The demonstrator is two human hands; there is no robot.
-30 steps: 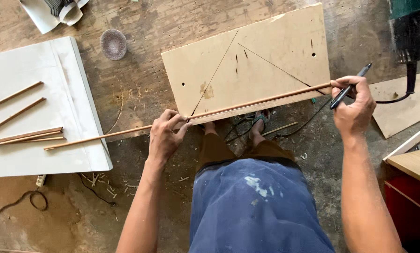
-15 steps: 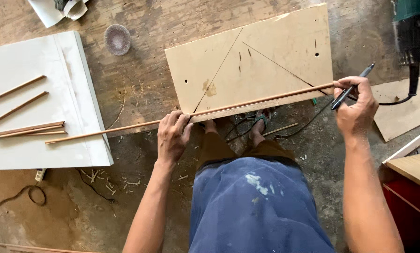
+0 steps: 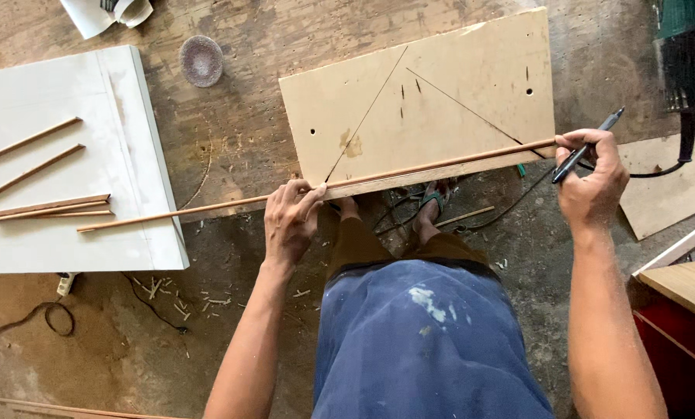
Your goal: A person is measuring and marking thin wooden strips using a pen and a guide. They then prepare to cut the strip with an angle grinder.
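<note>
I hold a long thin wooden rod [image 3: 316,186] along the near edge of a pale board [image 3: 440,101]. My left hand [image 3: 289,221] is closed around the rod near the board's left corner, fingers curled over it. My right hand [image 3: 592,182] pinches the rod's other end at the board's right corner and also grips a black marker [image 3: 588,146], which slants up and away from my knuckles. The rod is slim, round and reddish-brown, and its left end reaches out over the corner of a white panel [image 3: 142,140].

The board is a flat rectangle, matte and cream-coloured, scored with dark straight lines that form a wide V, with a few small holes. On the smooth white panel lie several shorter sticks [image 3: 48,208] of the same reddish wood. The floor [image 3: 239,116] is rough and brown, strewn with shavings. A small round grey disc [image 3: 201,60] sits on it beyond the panel. A black cable [image 3: 658,172] trails from the right.
</note>
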